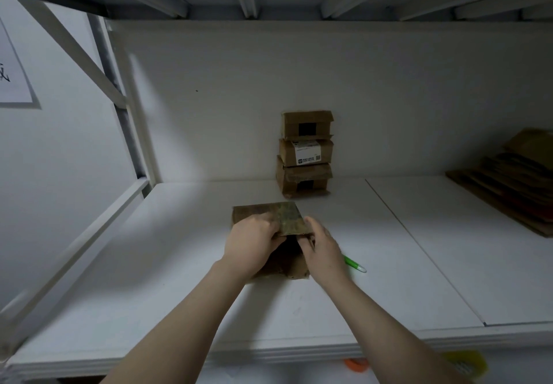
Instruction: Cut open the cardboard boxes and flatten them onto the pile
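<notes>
— Holding anything, were the hands?
— Both were. The left hand (pixel 254 240) and the right hand (pixel 323 249) had a brown cardboard box (pixel 287 265) between them, with fingers curled onto its raised top flap (pixel 294 219) from either side. The left gripped the flap's left edge. The right gripped its right corner and the side of the box below it.
— And where was that box?
— On the white shelf (pixel 389 249), directly in front of the stack of three boxes (pixel 305 153), nearer the person and apart from it. Under the flap the inside was too dark to make out.
— The stack itself?
— Three small brown boxes stood one on another, upright against the back wall (pixel 269 84). The middle one carried a white label, and the top and bottom ones each showed a dark patch on the front.
— Was a cutter about?
— A green tool (pixel 354 264) with a pale tip lay on the shelf in front of the stack and slightly to its right. One end was hidden behind the right hand. Whether it was a knife or a pen, I could not tell.
— And the pile?
— A pile of flattened cardboard (pixel 508 180) lay well to the right of the stack, its sheets overlapping.
— Anything else?
— A sheet of paper (pixel 15 78) hung far to the left of the stack, its writing blurred.
</notes>
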